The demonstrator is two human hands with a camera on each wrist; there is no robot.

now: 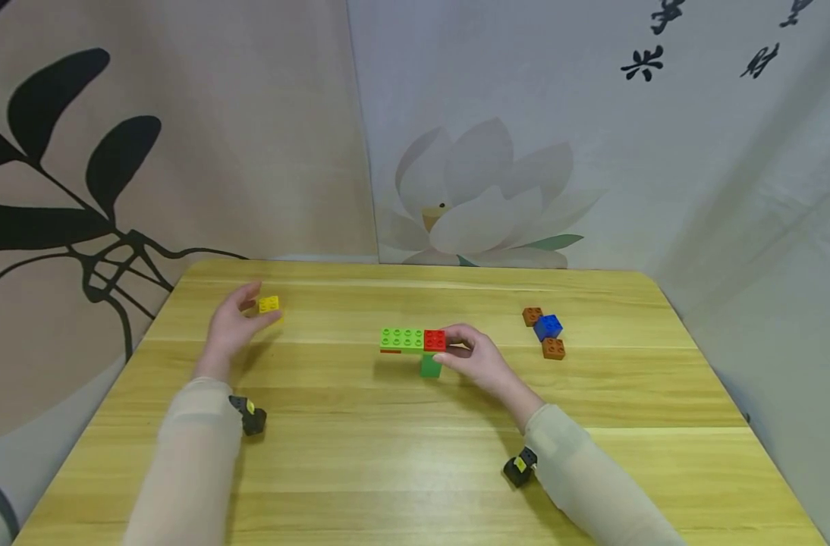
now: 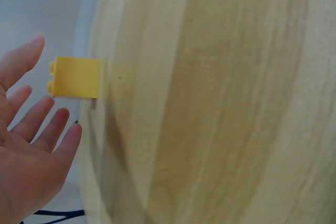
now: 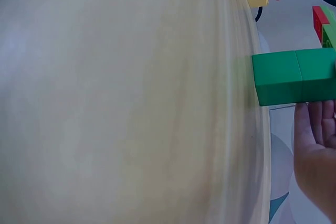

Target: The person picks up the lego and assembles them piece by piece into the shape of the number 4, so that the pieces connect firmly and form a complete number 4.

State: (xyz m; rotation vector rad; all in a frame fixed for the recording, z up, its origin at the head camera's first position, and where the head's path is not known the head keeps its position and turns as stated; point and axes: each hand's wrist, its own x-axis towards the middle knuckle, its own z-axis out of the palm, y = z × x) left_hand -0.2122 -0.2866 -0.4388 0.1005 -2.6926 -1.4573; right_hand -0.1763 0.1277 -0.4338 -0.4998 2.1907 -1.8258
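A yellow brick [image 1: 268, 304] stands near the table's far left part, with two studs in profile in the left wrist view. My left hand [image 1: 234, 326] is around it, thumb and fingers apart; in the left wrist view a gap shows between the thumb [image 2: 23, 61] and the fingers. My right hand [image 1: 479, 360] grips a brick build at its red brick [image 1: 435, 340]. A light green brick [image 1: 401, 338] juts left from there, with some red beneath. Under the red brick is a green column [image 3: 294, 77] of two stacked blocks. Whether its foot touches the table is unclear.
Right of the right hand lie a blue brick [image 1: 548, 327] and two brown bricks, one brown brick [image 1: 532, 316] behind it and another brown brick [image 1: 554, 349] in front. The wooden table [image 1: 360, 470] ends at a printed cloth backdrop [image 1: 285, 152]. Each wrist wears a small black camera.
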